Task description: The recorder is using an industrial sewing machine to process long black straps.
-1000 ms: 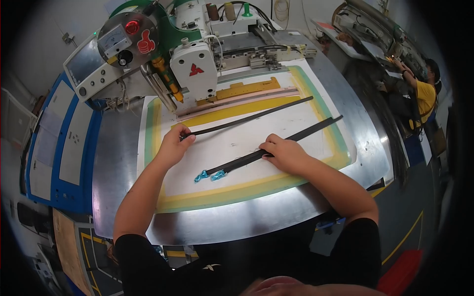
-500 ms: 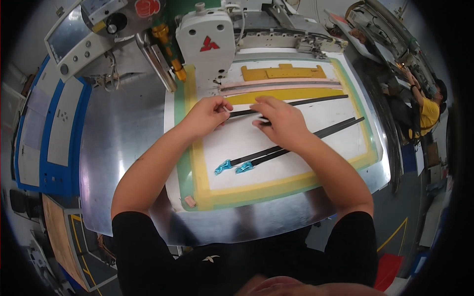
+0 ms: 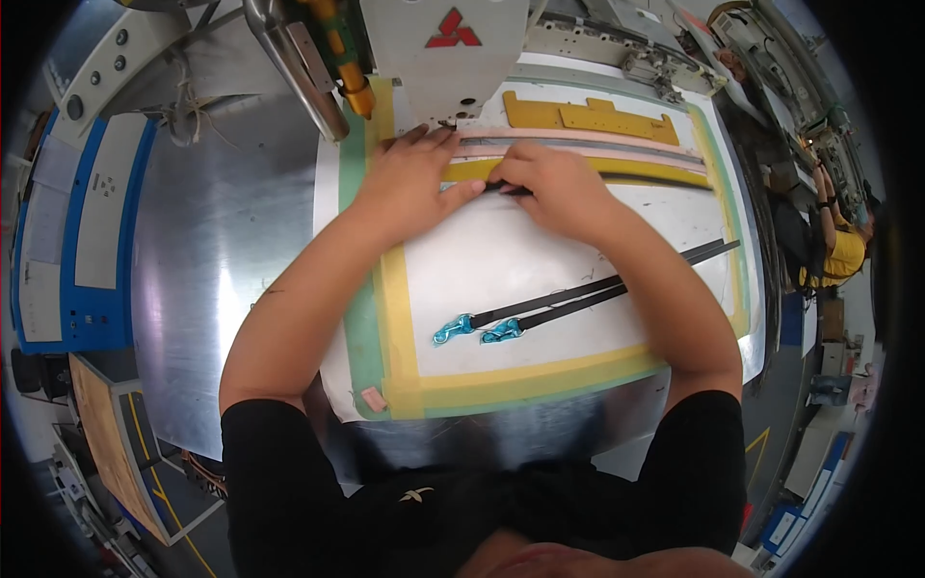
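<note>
My left hand (image 3: pixel 409 183) lies with its fingers stretched out flat below the white sewing machine head (image 3: pixel 443 48). Its thumb reaches right to the end of a black strap (image 3: pixel 665 179). My right hand (image 3: pixel 559 188) is closed, pinching that strap near its left end; the rest of the strap runs right along a long yellow bar (image 3: pixel 626 168). Pink strips (image 3: pixel 578 137) lie just beyond the bar. Nearer to me, two more black straps (image 3: pixel 568 293) rest side by side, slanting, each with a shiny blue wrapped end (image 3: pixel 453 329) at its left.
A yellow notched plate (image 3: pixel 593 118) lies at the back of the white work sheet (image 3: pixel 453 270), which has yellow and green taped borders. A gold-coloured cylinder (image 3: pixel 358 96) hangs left of the machine head. A blue-framed cabinet (image 3: pixel 82 231) stands left; a person in yellow (image 3: pixel 845 252) works far right.
My left hand has gone from curled fingers to lying stretched out, farther forward. My right hand has brought the black strap up against the yellow bar. The view has shifted slightly.
</note>
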`<state>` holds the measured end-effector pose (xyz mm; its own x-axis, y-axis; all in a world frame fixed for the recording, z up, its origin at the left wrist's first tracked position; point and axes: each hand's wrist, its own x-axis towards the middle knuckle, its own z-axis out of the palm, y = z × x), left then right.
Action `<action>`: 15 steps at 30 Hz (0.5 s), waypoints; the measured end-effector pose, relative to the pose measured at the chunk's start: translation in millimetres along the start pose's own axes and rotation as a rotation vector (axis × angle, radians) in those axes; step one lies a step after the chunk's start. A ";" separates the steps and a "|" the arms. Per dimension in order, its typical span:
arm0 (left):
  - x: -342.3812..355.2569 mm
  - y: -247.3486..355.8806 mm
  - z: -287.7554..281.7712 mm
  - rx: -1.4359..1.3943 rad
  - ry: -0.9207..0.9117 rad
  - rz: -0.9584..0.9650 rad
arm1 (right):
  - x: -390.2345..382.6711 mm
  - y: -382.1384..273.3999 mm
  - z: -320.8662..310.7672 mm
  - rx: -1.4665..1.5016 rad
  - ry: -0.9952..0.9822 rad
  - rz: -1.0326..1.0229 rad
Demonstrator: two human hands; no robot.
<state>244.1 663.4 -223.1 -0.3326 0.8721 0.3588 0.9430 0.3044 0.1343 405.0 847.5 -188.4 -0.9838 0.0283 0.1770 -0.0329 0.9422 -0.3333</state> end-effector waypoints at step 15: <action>7.7 -17.0 -2.5 -0.155 0.056 0.066 | 40.4 33.3 10.2 -0.063 0.091 -0.035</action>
<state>225.5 664.0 -220.3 -0.2737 0.8644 0.4217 0.9518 0.1804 0.2480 362.4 876.7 -201.8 -0.9621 0.0229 0.2716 -0.0524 0.9623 -0.2667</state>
